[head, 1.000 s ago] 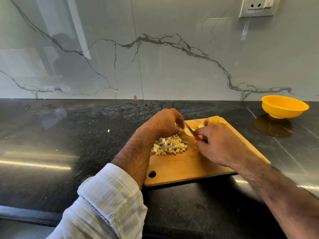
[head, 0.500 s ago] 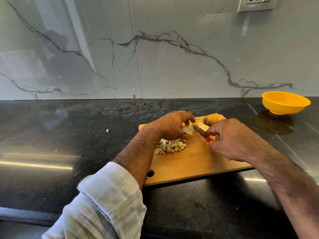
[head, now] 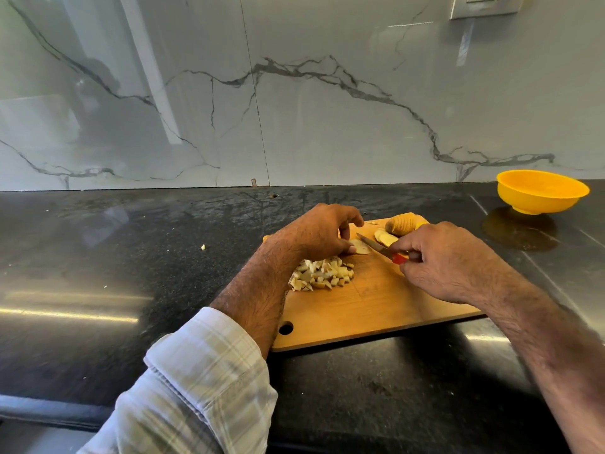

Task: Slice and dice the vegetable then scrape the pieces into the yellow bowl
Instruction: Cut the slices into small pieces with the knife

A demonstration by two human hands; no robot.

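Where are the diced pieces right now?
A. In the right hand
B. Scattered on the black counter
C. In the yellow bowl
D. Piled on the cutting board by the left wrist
D: the diced pieces sit heaped on the cutting board, under the left hand.

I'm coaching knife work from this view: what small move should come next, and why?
Probably bring the knife down through the slice that the left hand pins to the cutting board. The right hand already holds the blade beside that slice, it is still whole, and a diced pile lies just in front.
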